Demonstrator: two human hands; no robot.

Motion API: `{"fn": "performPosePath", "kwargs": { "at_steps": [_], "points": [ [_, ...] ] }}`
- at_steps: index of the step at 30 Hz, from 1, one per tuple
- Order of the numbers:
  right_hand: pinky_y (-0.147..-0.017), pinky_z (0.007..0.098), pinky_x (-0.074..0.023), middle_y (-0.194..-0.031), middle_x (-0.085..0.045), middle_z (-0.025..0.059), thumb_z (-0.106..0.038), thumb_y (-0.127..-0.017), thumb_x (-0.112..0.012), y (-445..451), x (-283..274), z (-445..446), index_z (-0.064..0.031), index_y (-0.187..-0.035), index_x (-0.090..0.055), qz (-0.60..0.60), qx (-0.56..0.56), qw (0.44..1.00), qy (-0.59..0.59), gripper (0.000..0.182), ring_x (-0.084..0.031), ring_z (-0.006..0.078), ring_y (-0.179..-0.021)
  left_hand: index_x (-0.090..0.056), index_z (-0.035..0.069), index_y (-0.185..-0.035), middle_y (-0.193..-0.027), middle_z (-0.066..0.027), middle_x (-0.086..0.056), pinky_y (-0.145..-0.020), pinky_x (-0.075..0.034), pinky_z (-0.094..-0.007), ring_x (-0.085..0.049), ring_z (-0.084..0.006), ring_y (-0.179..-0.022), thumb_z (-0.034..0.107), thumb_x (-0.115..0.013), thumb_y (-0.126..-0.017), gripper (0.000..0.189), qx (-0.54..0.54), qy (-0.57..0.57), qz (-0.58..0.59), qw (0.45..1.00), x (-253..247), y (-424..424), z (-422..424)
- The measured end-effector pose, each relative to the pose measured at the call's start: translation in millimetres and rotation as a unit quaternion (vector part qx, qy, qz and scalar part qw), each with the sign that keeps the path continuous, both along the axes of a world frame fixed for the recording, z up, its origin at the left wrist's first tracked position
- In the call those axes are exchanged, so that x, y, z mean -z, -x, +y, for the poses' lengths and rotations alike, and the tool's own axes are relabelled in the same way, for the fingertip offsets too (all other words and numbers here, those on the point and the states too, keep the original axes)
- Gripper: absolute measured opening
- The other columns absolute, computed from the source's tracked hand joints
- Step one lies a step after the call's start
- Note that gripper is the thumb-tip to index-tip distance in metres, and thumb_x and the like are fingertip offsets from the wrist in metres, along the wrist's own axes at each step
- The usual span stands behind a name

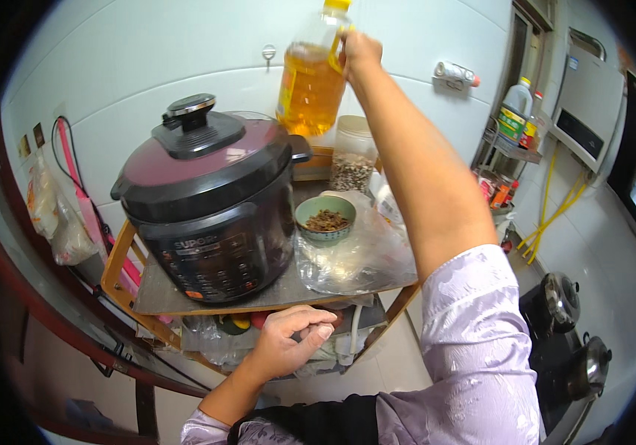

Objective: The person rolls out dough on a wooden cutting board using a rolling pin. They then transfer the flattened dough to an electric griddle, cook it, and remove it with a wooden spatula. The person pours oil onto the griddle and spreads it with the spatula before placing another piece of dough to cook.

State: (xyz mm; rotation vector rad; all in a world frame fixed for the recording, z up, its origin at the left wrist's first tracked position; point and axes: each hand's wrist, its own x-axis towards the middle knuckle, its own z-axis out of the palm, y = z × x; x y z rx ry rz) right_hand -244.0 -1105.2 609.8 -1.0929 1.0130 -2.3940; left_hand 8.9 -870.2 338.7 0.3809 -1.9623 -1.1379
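My right hand (361,51) grips the yellow handle of a large clear plastic bottle of golden oil (312,83), raised above the back of a wooden shelf; its yellow cap is on. In front of the shelf's edge is my left hand (297,340), holding nothing, fingers bent and the thumb a little apart from them. A black Supor electric pressure cooker (215,222) with a maroon lid fills the shelf's left side. Beside it, a green bowl (326,207) of brown dried bits stands on clear plastic bags (357,261). Behind the bowl is a lidded jar (351,161) of mixed beans or grains.
The shelf's board (167,289) has a wooden frame, with bags and produce on the tier below. Plastic bags (67,228) hang on the left. At right are a rack of bottles (513,119), a water heater (588,111) and pots (560,303).
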Motion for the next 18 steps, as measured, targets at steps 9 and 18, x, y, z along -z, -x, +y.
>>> {"fn": "performPosePath", "kwargs": {
  "at_steps": [9, 18],
  "points": [
    [-0.04, 0.0297, -0.0292, -0.055, -0.047, 0.0031, -0.008, -0.075, -0.063, 99, -62, 169, -0.0051, -0.065, -0.051, 0.05, 0.047, 0.986, 0.15, 0.016, -0.041, 0.0128, -0.043, -0.066, -0.004, -0.089, -0.074, -0.0106, -0.066, -0.06, -0.047, -0.0287, -0.061, -0.0199, -0.065, 0.003, -0.063, -0.077, 0.014, 0.268, 0.049, 0.047, 0.961, 10, 70, 26],
    [-0.047, 0.0282, -0.0388, -0.056, -0.049, 0.0044, -0.006, -0.069, -0.065, 73, 183, 507, -0.0011, -0.062, -0.055, 0.081, 0.3, 0.949, -0.042, 0.014, -0.047, 0.0123, -0.049, -0.065, -0.004, -0.088, -0.07, -0.0122, -0.062, -0.059, -0.046, -0.0278, -0.06, -0.0189, -0.064, 0.023, -0.065, -0.082, 0.029, 0.549, -0.072, -0.088, 0.828, 72, 161, 130]
  ]
}}
